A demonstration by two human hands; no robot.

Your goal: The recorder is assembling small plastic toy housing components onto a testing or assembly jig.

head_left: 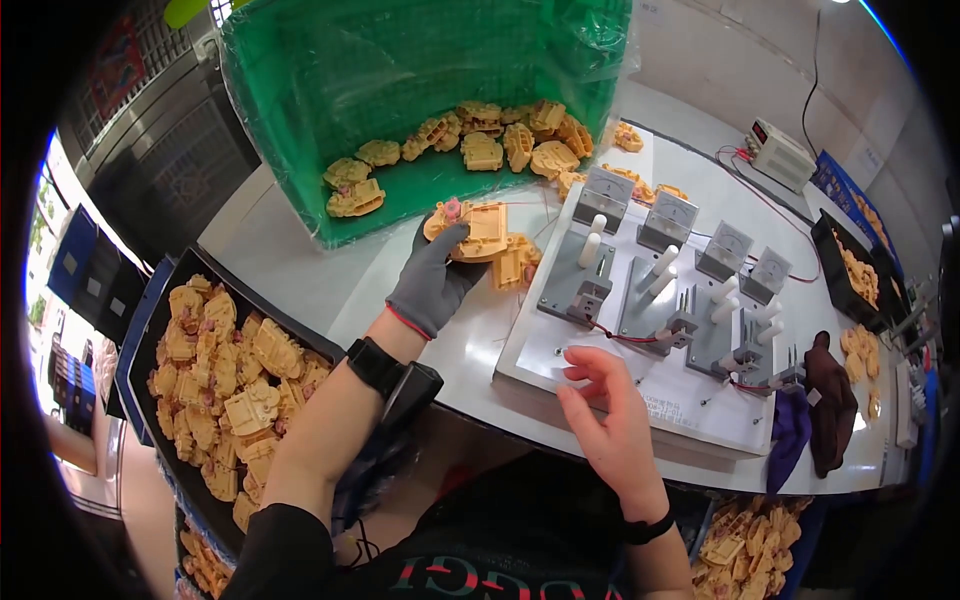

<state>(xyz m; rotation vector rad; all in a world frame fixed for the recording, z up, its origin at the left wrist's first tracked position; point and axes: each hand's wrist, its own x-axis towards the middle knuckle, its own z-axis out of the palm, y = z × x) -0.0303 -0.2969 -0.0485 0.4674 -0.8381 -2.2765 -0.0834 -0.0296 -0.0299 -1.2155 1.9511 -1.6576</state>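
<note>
white counter (462, 355) spans the room. leftmost, a black bin (145, 375) brims with tan parts (250, 410); then, before a green crate (420, 70), the gloved left hand (432, 285) has its grip wrapped around a tan housing (487, 230); rightward, the right hand (612, 420), grip half open, holds nothing by a white board (530, 345).
</note>
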